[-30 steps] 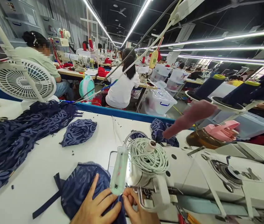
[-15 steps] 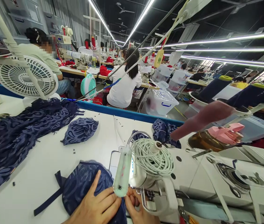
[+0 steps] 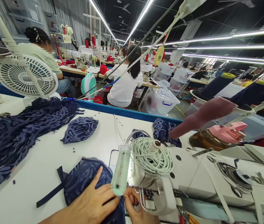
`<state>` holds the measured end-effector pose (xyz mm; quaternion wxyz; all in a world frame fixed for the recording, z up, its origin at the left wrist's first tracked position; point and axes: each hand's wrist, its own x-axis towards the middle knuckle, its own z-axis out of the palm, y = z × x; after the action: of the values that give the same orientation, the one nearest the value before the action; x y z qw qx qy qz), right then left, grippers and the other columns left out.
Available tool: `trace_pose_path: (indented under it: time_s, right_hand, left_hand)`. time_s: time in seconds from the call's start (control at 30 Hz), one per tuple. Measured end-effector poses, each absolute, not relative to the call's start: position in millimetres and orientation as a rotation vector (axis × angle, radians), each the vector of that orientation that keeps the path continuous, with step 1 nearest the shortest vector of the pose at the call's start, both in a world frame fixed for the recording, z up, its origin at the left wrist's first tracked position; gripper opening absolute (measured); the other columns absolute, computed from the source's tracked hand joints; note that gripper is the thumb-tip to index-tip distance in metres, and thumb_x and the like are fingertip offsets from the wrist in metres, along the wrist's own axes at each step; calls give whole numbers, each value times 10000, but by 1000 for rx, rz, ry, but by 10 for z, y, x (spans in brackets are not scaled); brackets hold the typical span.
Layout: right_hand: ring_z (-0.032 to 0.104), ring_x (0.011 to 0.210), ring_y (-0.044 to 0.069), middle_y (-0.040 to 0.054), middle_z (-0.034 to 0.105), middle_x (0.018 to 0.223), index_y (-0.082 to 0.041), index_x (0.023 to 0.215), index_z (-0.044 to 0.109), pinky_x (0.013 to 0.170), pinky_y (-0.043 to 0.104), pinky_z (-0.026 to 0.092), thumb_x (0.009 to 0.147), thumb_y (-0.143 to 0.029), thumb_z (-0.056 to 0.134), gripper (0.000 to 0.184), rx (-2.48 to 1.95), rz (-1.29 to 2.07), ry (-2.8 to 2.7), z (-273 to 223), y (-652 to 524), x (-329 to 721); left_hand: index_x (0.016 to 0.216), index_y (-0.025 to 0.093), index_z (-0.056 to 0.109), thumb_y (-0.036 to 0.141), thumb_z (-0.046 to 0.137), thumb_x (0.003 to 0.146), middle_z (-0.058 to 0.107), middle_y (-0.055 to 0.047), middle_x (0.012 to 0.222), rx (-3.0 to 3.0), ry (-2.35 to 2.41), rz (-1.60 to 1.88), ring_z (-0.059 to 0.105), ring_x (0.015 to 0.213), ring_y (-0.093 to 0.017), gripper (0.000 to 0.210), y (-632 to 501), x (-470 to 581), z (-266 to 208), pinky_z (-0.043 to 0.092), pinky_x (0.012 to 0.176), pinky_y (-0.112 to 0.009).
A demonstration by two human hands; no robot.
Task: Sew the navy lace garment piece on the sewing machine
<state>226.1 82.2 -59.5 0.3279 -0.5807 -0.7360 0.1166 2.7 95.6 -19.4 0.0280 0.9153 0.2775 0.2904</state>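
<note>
A navy lace bra cup [image 3: 76,180] lies on the white table at the left of the sewing machine [image 3: 160,193], with a dark strap [image 3: 50,196] trailing from it. My left hand [image 3: 94,199] rests on the cup, fingers spread and one finger pointing away from the others. Close to the needle area, my right hand [image 3: 135,203] has its fingers curled and pinched at the cup's right edge. The pale green lamp [image 3: 121,172] hides some fingertips of both hands and part of the fabric edge.
A heap of navy lace pieces [image 3: 29,124] covers the table's left side. One loose lace cup [image 3: 80,130] lies further back, and more lace pieces [image 3: 161,129] sit behind the machine. A coil of pale cord [image 3: 154,158] is on the machine head. Co-workers sit beyond the blue edge [image 3: 122,111].
The bra cup and its strap have shifted slightly right and away from me. My left hand has moved a little with the cup. My right hand stays near the needle.
</note>
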Motion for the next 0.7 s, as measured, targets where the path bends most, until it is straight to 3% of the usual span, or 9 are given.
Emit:
trace_pose_path:
  time_s: [0.1,0.17,0.23,0.37,0.5,0.6,0.7]
  right_hand:
    - [627,622,215,47,652,684,-255,848,737,640,285,556,973,-563,461,431,-1527,390,-1920,-575,827,2264]
    - [625,615,211,42,649,682,-260,860,738,646,286,555,972,-547,466,411,-1528,422,-1929,-558,832,2260]
    - [626,614,209,38,653,686,-267,879,738,651,288,554,979,-513,454,388,-1514,420,-1958,-542,835,2253]
    - [643,631,207,36,679,735,-275,937,729,693,294,556,973,-440,486,296,-1457,323,-2018,-529,846,2251]
    - [647,606,192,11,675,721,-279,962,710,683,291,567,982,-334,487,230,-1391,184,-2127,-549,867,2280]
    - [669,634,200,7,692,739,-286,1012,713,676,299,583,965,-257,507,213,-1339,24,-2209,-585,863,2315]
    - [704,743,238,25,735,871,-306,1072,720,751,357,594,927,-173,525,277,-1255,-204,-2293,-621,835,2354]
  left_hand:
    - [1330,222,554,556,461,990,687,-29,1126,2728,872,810,638,1050,-201,486,962,-10,-119,269,1203,-420]
    - [1284,242,578,559,464,985,685,-23,1097,2699,870,754,639,1005,-195,450,967,-26,-86,398,1103,-347]
    - [1241,233,593,527,442,999,685,-29,1076,2708,862,727,639,962,-189,410,968,-29,-77,433,1050,-326]
    - [1247,189,580,519,390,1021,685,-58,1125,2762,834,747,633,1034,-205,443,949,0,-128,377,1120,-378]
    - [1256,160,577,543,356,1031,704,-62,1108,2798,868,838,635,1084,-208,496,913,57,-219,232,1220,-466]
    - [1249,131,589,556,320,1035,722,-73,1072,2842,884,1004,637,1107,-221,546,907,96,-280,118,1247,-522]
    - [1250,114,595,533,322,1042,732,-84,1050,2875,863,1070,633,1134,-232,542,916,105,-312,104,1247,-547]
